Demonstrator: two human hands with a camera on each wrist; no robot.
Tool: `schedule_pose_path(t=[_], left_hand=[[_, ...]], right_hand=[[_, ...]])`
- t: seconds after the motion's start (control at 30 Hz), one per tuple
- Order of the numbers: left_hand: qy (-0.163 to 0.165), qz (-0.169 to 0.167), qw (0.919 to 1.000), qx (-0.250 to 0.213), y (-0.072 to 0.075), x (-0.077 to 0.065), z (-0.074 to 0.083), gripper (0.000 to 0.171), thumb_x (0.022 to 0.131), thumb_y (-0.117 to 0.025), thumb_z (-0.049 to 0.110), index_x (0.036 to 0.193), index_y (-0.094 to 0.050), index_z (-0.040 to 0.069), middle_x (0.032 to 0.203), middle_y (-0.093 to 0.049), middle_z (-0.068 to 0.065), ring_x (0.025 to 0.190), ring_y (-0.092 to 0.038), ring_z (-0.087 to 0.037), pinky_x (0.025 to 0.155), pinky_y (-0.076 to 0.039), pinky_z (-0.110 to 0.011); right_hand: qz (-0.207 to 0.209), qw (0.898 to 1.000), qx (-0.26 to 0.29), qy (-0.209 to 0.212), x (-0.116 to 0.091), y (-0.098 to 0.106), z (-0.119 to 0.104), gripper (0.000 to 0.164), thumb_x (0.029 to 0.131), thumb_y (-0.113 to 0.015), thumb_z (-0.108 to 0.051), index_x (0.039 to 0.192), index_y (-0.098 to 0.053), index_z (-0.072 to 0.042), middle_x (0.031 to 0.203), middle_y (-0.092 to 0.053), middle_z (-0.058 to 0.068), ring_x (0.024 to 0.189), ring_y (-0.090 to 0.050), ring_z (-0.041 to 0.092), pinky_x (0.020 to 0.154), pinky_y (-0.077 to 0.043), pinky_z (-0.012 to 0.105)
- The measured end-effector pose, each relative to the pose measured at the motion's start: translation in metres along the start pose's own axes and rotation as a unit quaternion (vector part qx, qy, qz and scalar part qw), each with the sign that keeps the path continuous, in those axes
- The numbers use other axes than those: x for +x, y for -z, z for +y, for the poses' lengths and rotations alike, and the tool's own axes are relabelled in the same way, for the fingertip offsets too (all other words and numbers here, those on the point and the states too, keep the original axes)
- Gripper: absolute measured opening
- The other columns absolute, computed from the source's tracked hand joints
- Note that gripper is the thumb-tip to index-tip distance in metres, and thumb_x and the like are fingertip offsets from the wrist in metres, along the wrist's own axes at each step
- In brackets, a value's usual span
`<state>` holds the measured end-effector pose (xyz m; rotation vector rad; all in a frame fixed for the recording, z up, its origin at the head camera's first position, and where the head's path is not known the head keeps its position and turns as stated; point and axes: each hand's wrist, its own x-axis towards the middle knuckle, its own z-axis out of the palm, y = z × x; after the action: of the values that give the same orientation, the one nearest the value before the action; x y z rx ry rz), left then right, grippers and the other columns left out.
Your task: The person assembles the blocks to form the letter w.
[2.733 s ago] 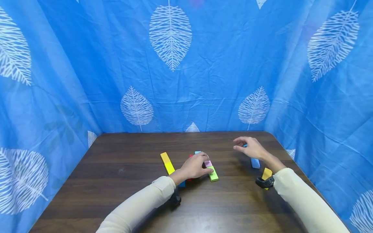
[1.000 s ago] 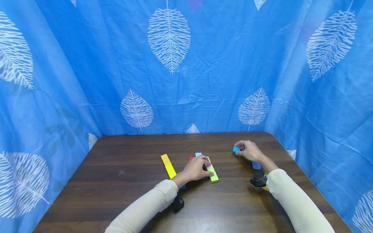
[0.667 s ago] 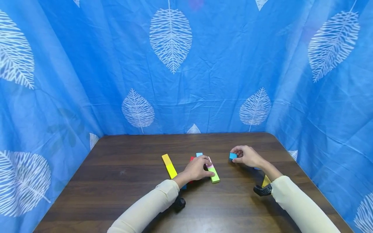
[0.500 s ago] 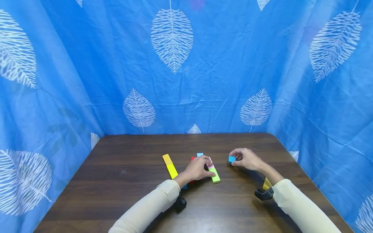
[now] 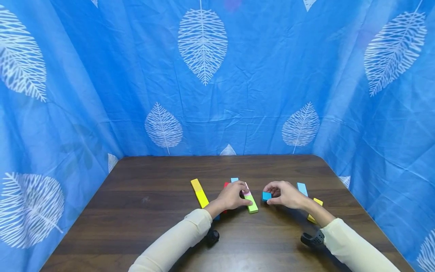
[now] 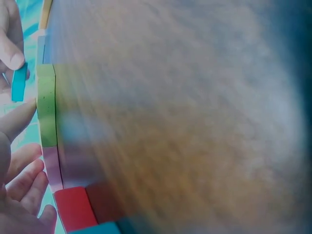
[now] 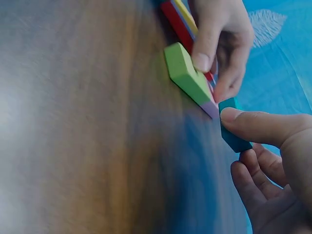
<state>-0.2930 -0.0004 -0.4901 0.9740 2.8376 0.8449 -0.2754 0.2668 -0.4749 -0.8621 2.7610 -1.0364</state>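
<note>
My right hand (image 5: 287, 194) pinches a small teal-blue block (image 5: 266, 196) between thumb and fingers. In the right wrist view that block (image 7: 233, 131) is held beside the pink end of a row. The row has a light green block (image 5: 252, 206) and a pink block (image 5: 246, 192) end to end on the table. Over it lies my left hand (image 5: 232, 195), its thumb on the green block and its loosely bent fingers at the pink one. Partly under the left hand are a red block (image 5: 226, 184), a light blue block (image 5: 234, 180) and a darker blue block (image 5: 217, 217).
Left of the left hand, a yellow block (image 5: 201, 198) and an orange-yellow block (image 5: 196, 184) form a slanting line. Behind the right wrist lie a light blue block (image 5: 302, 189) and a yellow block (image 5: 318, 201), partly covered. A blue leaf-print curtain (image 5: 234, 94) surrounds the table.
My right hand has taken hold of the teal-blue block at the back right and carried it left and nearer, beside the green-pink row. My left hand has stayed at the row.
</note>
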Motion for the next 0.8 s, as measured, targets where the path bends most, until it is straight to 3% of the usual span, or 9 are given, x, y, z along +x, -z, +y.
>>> schedule_pose_path(t=[0.4, 0.8], left_hand=[[0.004, 0.003, 1.0000, -0.008, 0.000, -0.001, 0.001, 0.044, 0.086, -0.087, 0.034, 0.121, -0.077, 0.009, 0.132, -0.065, -0.004, 0.112, -0.061, -0.018, 0.092, -0.053, -0.025], [-0.003, 0.003, 1.0000, -0.002, 0.001, -0.001, 0.001, 0.043, 0.087, -0.087, 0.033, 0.120, -0.077, 0.008, 0.129, -0.066, -0.003, 0.112, -0.061, -0.017, 0.094, -0.051, -0.024]], right_hand=[[-0.050, 0.997, 0.047, 0.021, -0.012, -0.021, -0.016, 0.026, 0.089, -0.084, -0.018, 0.111, -0.071, -0.012, 0.097, -0.066, -0.005, 0.089, -0.063, 0.015, 0.082, -0.058, 0.033], [-0.066, 0.996, 0.056, 0.013, -0.019, -0.027, -0.021, 0.027, 0.089, -0.085, -0.019, 0.111, -0.070, -0.013, 0.098, -0.066, -0.006, 0.090, -0.063, 0.013, 0.081, -0.058, 0.032]])
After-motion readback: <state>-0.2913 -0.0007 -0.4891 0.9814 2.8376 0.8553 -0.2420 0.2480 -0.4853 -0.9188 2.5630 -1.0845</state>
